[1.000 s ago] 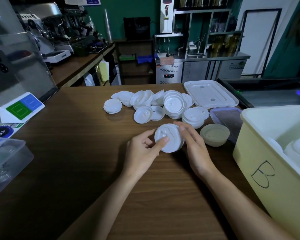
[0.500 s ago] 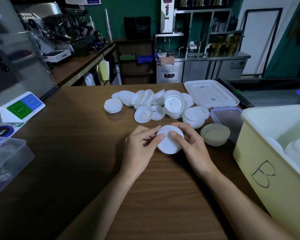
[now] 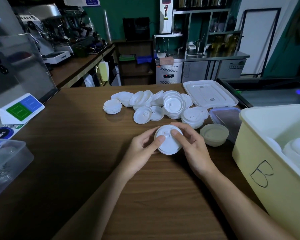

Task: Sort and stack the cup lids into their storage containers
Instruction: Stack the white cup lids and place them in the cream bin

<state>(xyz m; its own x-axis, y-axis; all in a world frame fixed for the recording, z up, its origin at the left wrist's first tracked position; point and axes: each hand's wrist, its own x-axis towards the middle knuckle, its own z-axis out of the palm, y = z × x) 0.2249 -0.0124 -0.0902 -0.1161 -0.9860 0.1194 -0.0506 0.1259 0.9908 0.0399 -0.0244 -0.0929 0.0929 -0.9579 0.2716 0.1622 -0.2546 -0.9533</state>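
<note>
Toward the person from both hands, the brown counter (image 3: 76,153) lies bare, and also off to the left hand's side as far as a clear plastic box (image 3: 7,161) at the near left edge. To the right of the right hand a pale yellow bin (image 3: 275,170) stands close, with a small round translucent tub (image 3: 214,135) just beside that hand. Beyond the hands, near but apart, sits the loose pile of white cup lids (image 3: 156,104), and a flat white tray lid (image 3: 210,93) lies at the far edge.

The left hand (image 3: 142,153) and right hand (image 3: 194,149) curl round a small stack of white lids (image 3: 169,144) between them, both thumbs pressing on its top. Whether the stack touches the counter cannot be told.

A hand-drawn black "B" marks the bin's near wall. A card (image 3: 21,108) far to the left shows green and blue squares, its print too small to read.
</note>
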